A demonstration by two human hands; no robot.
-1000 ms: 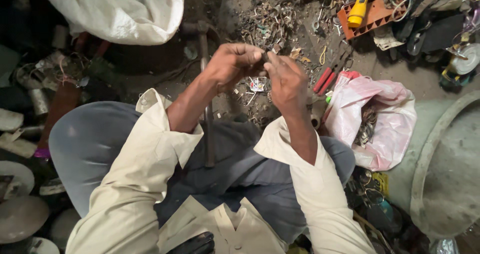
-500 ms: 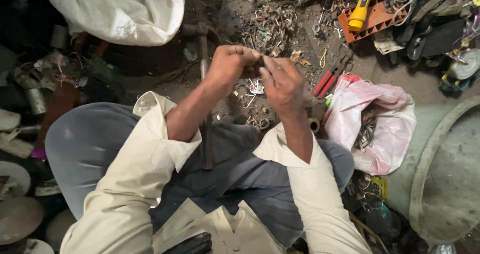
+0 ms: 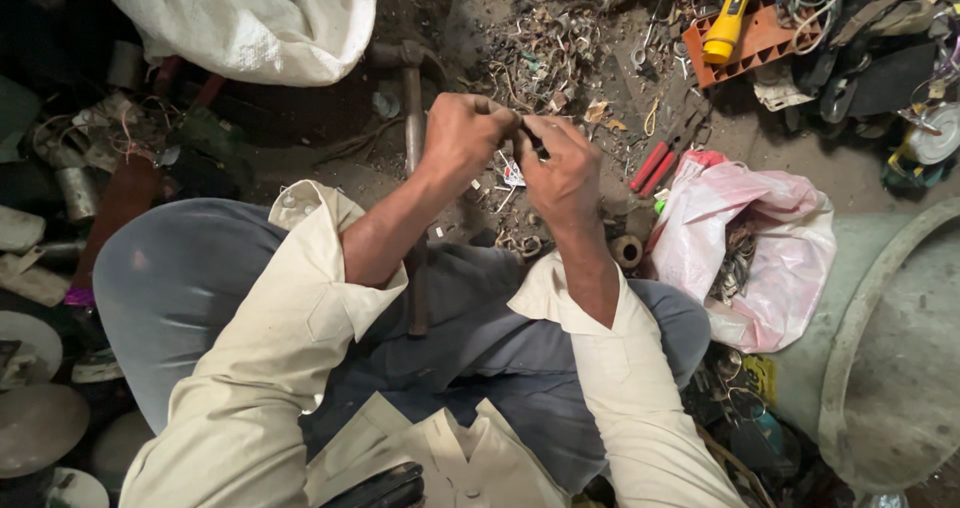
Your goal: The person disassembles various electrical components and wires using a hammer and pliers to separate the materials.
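Dirt floor (image 3: 880, 183), scrap-strewn | left hand (image 3: 462, 136), right hand (image 3: 562, 173): both hands pinch small dark part (image 3: 533, 145), mostly hidden

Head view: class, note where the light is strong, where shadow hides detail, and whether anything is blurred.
Head view: light is strongest on the white sack and pink bag; the left edge sinks into deep shadow, hiding detail there; the left hand and right hand are fairly sharp, but the small dark piece between them is too small to identify.
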